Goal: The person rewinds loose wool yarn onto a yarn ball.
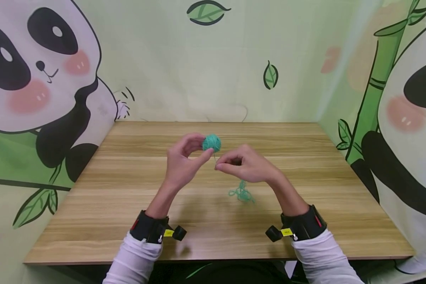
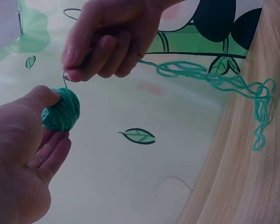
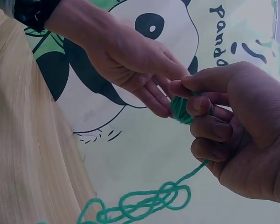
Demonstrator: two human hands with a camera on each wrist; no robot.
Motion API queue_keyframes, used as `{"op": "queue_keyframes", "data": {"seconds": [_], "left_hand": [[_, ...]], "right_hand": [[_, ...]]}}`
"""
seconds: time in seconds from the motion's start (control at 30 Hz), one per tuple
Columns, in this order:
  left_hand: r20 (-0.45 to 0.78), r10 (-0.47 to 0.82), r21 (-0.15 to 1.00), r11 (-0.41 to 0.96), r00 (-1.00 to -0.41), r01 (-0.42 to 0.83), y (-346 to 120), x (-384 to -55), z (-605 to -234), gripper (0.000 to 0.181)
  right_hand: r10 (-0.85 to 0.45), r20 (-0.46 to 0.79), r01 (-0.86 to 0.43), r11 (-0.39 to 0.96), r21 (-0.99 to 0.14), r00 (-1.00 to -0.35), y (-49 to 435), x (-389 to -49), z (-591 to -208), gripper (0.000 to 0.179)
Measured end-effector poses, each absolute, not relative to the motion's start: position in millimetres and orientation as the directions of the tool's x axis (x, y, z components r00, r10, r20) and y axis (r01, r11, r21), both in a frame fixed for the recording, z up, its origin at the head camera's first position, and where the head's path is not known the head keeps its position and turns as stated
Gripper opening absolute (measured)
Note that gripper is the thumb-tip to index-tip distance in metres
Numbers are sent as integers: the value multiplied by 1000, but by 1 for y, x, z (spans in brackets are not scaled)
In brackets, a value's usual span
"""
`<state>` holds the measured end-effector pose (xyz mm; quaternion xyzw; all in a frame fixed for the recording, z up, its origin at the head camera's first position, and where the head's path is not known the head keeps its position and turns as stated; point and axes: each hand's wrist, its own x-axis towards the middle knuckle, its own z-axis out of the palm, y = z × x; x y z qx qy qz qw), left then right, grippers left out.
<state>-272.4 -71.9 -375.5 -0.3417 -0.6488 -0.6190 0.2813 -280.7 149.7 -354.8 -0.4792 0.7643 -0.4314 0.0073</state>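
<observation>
A small ball of teal yarn [image 1: 211, 143] is held above the table between the thumb and fingers of my left hand [image 1: 183, 161]. My right hand [image 1: 246, 163] pinches the yarn strand [image 2: 65, 80] between thumb and forefinger, just right of the ball, with its other fingers curled in. A short taut length runs from the ball to that pinch. From under the right hand's curled fingers [image 3: 210, 140], loose tangled yarn [image 2: 191, 70] hangs in loops down to the tabletop, as the left wrist view shows. In the head view the loose loops lie below the right hand.
The wooden table [image 1: 127, 221] spreads under both hands, its front edge close to the person. A wall with panda and leaf drawings [image 1: 206, 71] stands behind it. Each wrist wears a black strap [image 1: 150, 228] with a small camera.
</observation>
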Motion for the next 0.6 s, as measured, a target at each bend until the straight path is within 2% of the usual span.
{"op": "queue_keyframes", "data": {"seconds": [0.13, 0.43, 0.6], "left_hand": [[782, 130, 611, 37, -610, 791, -72, -270, -374, 35], [748, 232, 627, 58, -622, 777, -73, -269, -377, 33], [727, 302, 635, 48, -617, 771, -74, -270, -381, 33]], "right_hand": [[-723, 406, -712, 167, -682, -559, 149, -279, -352, 14], [-618, 411, -648, 215, -731, -670, 148, -263, -336, 14], [-586, 447, -645, 177, -744, -676, 147, -256, -325, 13]]}}
